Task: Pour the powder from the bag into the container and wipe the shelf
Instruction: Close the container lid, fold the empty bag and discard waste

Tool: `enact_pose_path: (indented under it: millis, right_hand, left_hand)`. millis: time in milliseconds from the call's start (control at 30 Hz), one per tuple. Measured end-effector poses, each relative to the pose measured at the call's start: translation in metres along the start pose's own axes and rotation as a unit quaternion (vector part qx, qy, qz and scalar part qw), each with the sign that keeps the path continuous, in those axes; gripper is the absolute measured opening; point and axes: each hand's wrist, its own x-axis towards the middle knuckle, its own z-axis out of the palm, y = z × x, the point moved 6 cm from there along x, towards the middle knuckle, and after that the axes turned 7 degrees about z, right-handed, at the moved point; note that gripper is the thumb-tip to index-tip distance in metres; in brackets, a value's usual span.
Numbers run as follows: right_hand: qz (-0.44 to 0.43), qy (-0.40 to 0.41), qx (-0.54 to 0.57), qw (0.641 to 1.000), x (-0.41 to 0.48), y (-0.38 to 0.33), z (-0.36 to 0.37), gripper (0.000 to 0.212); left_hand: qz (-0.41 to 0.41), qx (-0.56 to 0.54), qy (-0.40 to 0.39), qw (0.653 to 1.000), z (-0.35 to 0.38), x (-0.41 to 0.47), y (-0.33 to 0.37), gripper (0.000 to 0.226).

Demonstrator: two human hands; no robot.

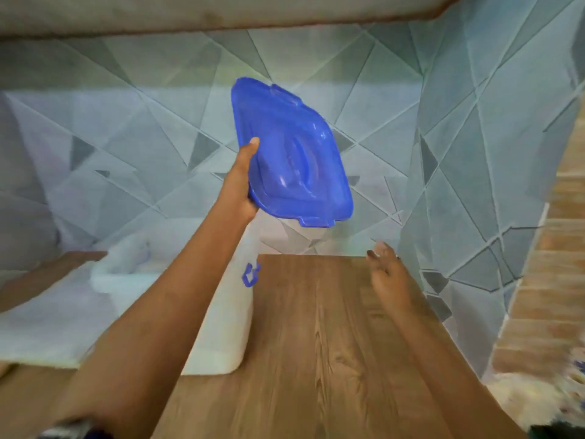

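Observation:
My left hand (242, 182) grips the left edge of a blue plastic lid (294, 156), thumb on top, and holds it tilted in the air above the shelf. Below it stands a translucent white container (234, 312) with a blue clip (251, 274) on its side; my left forearm hides part of it. My right hand (387, 274) hovers over the wooden shelf (332, 343) with fingers loosely spread and nothing in it. A blurred white bag-like shape (126, 264) lies to the left, behind the container.
Grey tiles with a triangle pattern cover the back wall (142, 137) and the right side wall (474, 185). An upper shelf (221, 14) runs overhead. A brick-patterned surface (554, 280) is at the far right. The picture is blurred by motion.

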Motion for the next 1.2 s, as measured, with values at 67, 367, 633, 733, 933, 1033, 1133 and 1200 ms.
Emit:
enact_pose_path:
  millis: [67,367,633,733,933,1033,1133,1200]
  right_hand:
    - [-0.003,-0.008,0.057,0.998,-0.005,-0.028,0.014,0.042]
    - [-0.056,-0.101,0.185,0.976,-0.041,-0.105,0.110,0.045]
    - [-0.033,-0.059,0.219,0.973,-0.048,-0.111,0.146,0.041]
    - [-0.015,-0.035,0.229,0.973,-0.049,-0.113,0.159,0.042]
    - [0.020,-0.002,0.250,0.968,-0.056,-0.117,0.181,0.044]
    - [0.026,0.008,0.247,0.969,-0.059,-0.118,0.187,0.043]
    - [0.034,0.016,0.255,0.966,-0.058,-0.122,0.189,0.042]
    - [0.047,0.012,0.269,0.962,-0.056,-0.123,0.191,0.042]
  left_hand:
    - [0.035,0.078,0.066,0.994,-0.024,-0.002,0.045,0.052]
    - [0.103,0.634,0.047,0.765,-0.121,-0.049,0.154,0.060]
    - [0.052,0.775,-0.235,0.584,-0.192,-0.074,0.090,0.111]
    - [0.072,0.753,-0.280,0.591,-0.205,-0.082,0.077,0.109]
    - [0.089,0.723,-0.315,0.608,-0.222,-0.086,0.065,0.115]
    - [0.089,0.708,-0.316,0.625,-0.226,-0.087,0.064,0.110]
    - [0.095,0.700,-0.314,0.634,-0.227,-0.090,0.065,0.106]
    - [0.103,0.700,-0.315,0.632,-0.226,-0.092,0.065,0.103]
